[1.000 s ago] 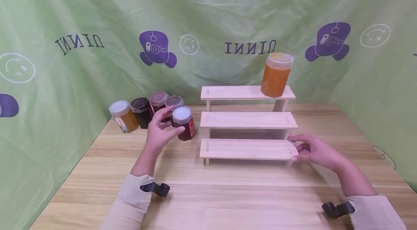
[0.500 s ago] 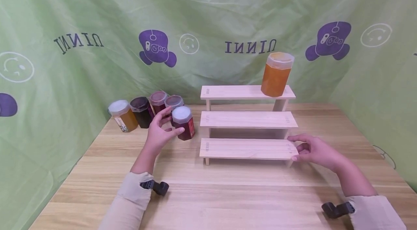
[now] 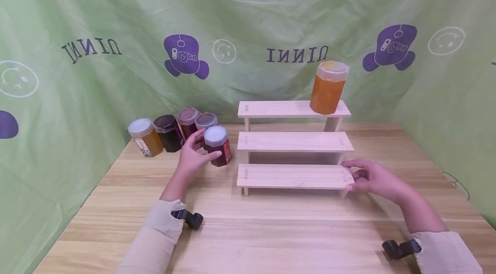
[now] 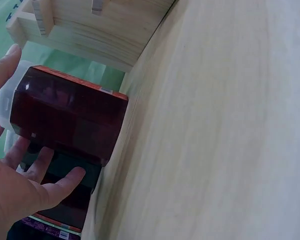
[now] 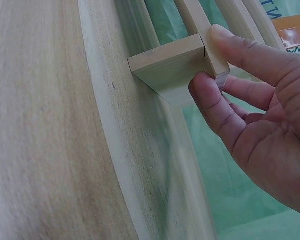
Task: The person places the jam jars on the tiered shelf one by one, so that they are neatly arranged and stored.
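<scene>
A dark red jar (image 3: 218, 153) with a frosted white lid stands upright on the table, left of a three-step wooden shelf (image 3: 295, 141). My left hand (image 3: 192, 158) is around its left side, thumb in front and fingers behind. In the left wrist view these fingers (image 4: 65, 185) are spread beside the dark jar (image 4: 65, 112); firm contact cannot be made out. My right hand (image 3: 377, 181) pinches the right end of the lowest step. The right wrist view shows the thumb and fingers on opposite sides of that board end (image 5: 210, 50).
A jar with orange contents (image 3: 328, 88) stands on the top step's right end. Behind the left hand are an amber jar (image 3: 146, 138), a very dark jar (image 3: 168, 134) and two reddish jars, close together. A green printed cloth (image 3: 248, 15) hangs behind the wooden table (image 3: 248, 239).
The left hand has shifted slightly closer to the dark red jar, its fingers reaching further behind it. The right hand keeps its hold on the shelf, and the jars have not moved.
</scene>
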### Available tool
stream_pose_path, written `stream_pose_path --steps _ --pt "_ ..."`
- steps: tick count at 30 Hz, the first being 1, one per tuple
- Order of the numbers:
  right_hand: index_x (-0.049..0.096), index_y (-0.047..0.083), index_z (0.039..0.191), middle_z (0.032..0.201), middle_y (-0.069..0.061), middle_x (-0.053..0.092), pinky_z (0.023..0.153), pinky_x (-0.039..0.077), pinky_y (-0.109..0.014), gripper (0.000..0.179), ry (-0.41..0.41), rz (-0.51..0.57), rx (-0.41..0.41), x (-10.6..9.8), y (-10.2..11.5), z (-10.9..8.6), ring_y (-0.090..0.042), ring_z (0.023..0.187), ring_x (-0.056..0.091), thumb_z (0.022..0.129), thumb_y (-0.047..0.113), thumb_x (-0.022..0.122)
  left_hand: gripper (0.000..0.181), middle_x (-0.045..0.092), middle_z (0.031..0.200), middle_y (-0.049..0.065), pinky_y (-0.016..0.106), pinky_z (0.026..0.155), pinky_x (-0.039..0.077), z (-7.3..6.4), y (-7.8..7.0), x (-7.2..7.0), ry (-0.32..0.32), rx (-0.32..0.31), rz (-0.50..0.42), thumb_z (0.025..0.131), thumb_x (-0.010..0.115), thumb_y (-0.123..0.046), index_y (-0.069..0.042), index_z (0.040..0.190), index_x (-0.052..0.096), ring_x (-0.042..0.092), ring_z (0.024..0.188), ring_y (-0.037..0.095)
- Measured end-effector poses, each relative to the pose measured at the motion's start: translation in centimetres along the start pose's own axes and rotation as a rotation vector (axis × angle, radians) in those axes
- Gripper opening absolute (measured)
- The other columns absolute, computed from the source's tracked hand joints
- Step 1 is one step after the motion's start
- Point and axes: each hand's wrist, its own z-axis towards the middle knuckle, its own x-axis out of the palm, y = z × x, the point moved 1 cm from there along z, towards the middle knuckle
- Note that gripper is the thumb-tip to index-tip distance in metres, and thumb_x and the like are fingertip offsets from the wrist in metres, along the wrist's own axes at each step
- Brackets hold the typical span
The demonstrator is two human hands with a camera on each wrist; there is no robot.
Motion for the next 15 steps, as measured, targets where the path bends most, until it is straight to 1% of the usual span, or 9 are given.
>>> stream_pose_path --steps 4,7,11,15 --pt "0.044 -0.012 0.135 0.102 -0.018 0.065 0.071 0.056 -0.026 0.068 0.001 0.014 -0.006 -0.01 0.07 0.04 -0.015 0.087 0.066 0.081 0.010 0.079 0.094 0.048 0.139 0.017 0.048 0.108 0.039 0.29 0.31 0.37 -0.002 -0.007 0.014 0.068 0.091 -0.015 -0.012 0.147 0.040 0.048 0.127 0.034" --pt "0.044 -0.012 0.135 0.102 -0.017 0.064 0.070 0.056 -0.026 0.068 -0.002 0.018 -0.004 -0.02 0.06 0.05 -0.015 0.086 0.065 0.081 0.009 0.079 0.093 0.049 0.138 0.018 0.047 0.108 0.039 0.45 0.40 0.63 -0.016 -0.014 0.026 0.068 0.090 -0.015 -0.010 0.146 0.040 0.049 0.126 0.034" --pt "0.044 -0.012 0.135 0.103 -0.018 0.064 0.070 0.056 -0.026 0.068 -0.006 0.026 -0.001 0.00 0.00 0.08 -0.015 0.086 0.065 0.081 0.008 0.079 0.088 0.052 0.133 0.018 0.048 0.104 0.042 0.71 0.53 0.92 -0.054 -0.017 0.028 0.067 0.091 -0.014 -0.007 0.142 0.045 0.052 0.120 0.036" --pt "0.044 -0.012 0.136 0.105 -0.019 0.062 0.070 0.056 -0.026 0.068 -0.004 0.037 0.004 0.00 -0.06 0.12 -0.015 0.086 0.065 0.081 0.007 0.079 0.086 0.054 0.129 0.018 0.048 0.100 0.044 0.96 0.78 1.06 -0.076 -0.013 0.026 0.065 0.092 -0.014 -0.006 0.139 0.049 0.053 0.115 0.035"
